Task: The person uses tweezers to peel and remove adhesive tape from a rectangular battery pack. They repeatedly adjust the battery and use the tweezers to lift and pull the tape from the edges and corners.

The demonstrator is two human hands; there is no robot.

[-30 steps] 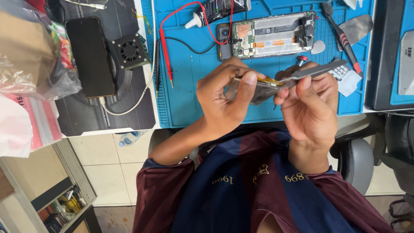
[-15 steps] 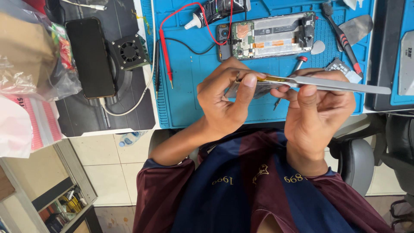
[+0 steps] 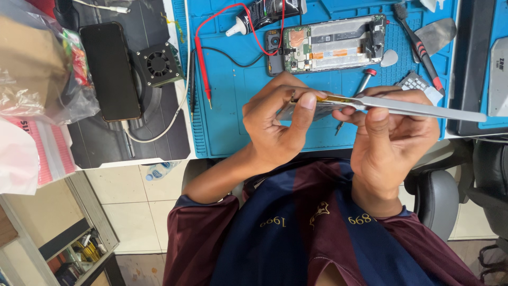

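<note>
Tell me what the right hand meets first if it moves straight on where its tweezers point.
Probably the flat grey part held by the left hand, right at the tips of the tweezers.

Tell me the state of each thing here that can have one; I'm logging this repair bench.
Phone on the blue mat: back off, circuit boards exposed.
Black phone: screen dark, lying flat.
Small fan: blades look motionless.
Glue tube: lying down, nozzle capped.
Red probe: lying unused.
Left hand: gripping a thin flat part.
Right hand: holding metal tweezers to that part.
</note>
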